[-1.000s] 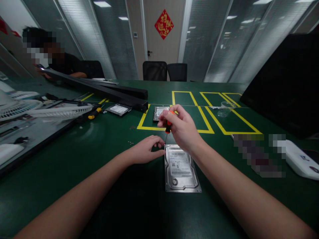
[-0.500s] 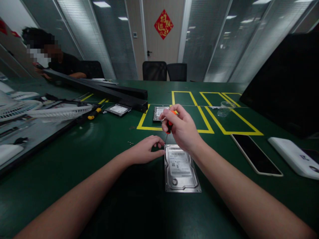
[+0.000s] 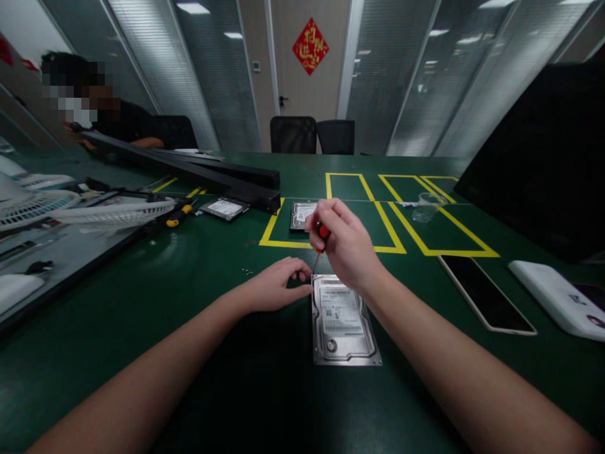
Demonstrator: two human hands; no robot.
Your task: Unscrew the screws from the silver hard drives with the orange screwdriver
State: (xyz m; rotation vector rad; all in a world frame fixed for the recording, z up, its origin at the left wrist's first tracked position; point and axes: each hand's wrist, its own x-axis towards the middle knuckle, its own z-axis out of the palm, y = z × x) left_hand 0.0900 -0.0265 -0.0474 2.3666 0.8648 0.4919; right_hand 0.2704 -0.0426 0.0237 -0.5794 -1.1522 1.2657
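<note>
A silver hard drive [image 3: 338, 321] with a white label lies flat on the green table in front of me. My right hand [image 3: 347, 243] is closed round the red-and-black handle of a screwdriver [image 3: 322, 232]. Its thin shaft slants down to the drive's far left corner, where the tip is too small to make out. My left hand [image 3: 278, 284] rests beside that corner, thumb and forefinger apart, with the fingertips at the drive's left edge. Several small screws [image 3: 247, 272] lie on the table left of that hand.
Behind my hands are a second hard drive [image 3: 300, 217] inside yellow tape and a third [image 3: 225, 208] near a yellow-handled tool [image 3: 177, 215]. On the right are a phone [image 3: 486, 295], a white device [image 3: 558, 297] and a plastic cup [image 3: 426, 208]. Black bars [image 3: 203, 176] and a person [image 3: 127, 120] are far left.
My right hand has turned the screwdriver, its fingers rolling round the handle, and the visible part of the handle has changed. My left hand and the hard drive have stayed put.
</note>
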